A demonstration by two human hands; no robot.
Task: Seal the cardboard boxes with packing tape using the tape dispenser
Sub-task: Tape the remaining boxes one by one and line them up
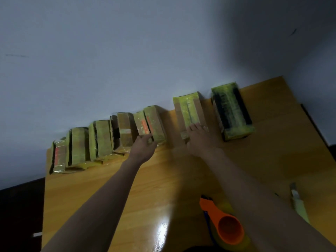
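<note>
Along the wall, blurred hands reach boxes: left (143, 145) grips one (151, 124); right (197, 136) lies flat on another (189, 113).

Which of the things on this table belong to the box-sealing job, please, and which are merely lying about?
Job: cardboard boxes in a row along the wall, orange tape dispenser, left hand, right hand.
Lying about: utility knife near the table edge.

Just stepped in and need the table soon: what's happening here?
A person is working along a row of taped cardboard boxes by the wall. Their left hand grips the near end of one box; the right hand rests flat on the next box. The orange tape dispenser lies unused on the wooden table near the person.
</note>
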